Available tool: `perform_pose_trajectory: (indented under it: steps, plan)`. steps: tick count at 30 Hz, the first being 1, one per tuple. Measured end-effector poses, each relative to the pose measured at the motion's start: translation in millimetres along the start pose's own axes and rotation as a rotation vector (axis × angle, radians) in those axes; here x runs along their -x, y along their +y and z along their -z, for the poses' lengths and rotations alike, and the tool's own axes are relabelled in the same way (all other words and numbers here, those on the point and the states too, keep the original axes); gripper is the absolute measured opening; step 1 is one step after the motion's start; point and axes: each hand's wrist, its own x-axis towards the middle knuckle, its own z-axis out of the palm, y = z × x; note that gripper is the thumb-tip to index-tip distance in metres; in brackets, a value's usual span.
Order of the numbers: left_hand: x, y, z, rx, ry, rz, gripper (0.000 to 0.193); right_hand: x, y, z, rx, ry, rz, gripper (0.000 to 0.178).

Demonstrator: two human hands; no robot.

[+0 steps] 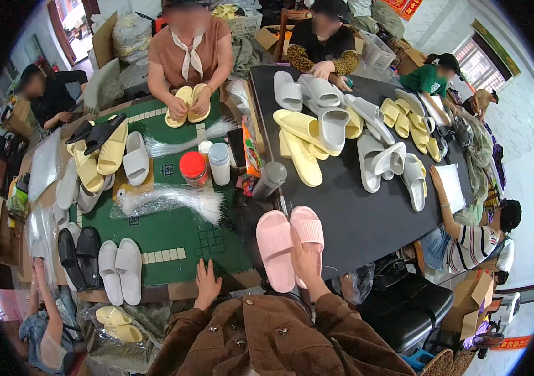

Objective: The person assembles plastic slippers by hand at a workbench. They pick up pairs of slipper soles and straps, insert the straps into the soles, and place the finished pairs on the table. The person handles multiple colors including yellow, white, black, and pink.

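A pair of pink slide slippers stands side by side, toes away from me, near the table edge in front of me. My right hand grips the right pink slipper, its fingers partly hidden toward the strap. Against it leans the left pink slipper. My left hand lies at the front edge of the green table mat, fingers spread, with nothing in it. Grey slippers sit to its left, and a bundle of white plastic ties lies beyond it.
Yellow slippers and grey slippers are piled on the black table. A grey bottle, a red-lidded jar and a white bottle stand mid-table. Across from me a person handles yellow slippers; several others sit around.
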Motion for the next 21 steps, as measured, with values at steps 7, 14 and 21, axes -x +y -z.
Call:
perform_pose_trajectory:
  steps: [7,14,21]
  plan:
    - [0,-3,1,0.052,0.052,-0.035,0.074,-10,-30,20,-0.468,-0.159,-0.147,0.064]
    - [4,2,18,0.186,0.163,-0.115,0.071,-35,-68,43,-0.654,-0.234,-0.051,0.068]
    - [16,58,90,0.476,0.136,-0.061,0.064,-44,-99,19,-0.846,-0.243,-0.039,0.071]
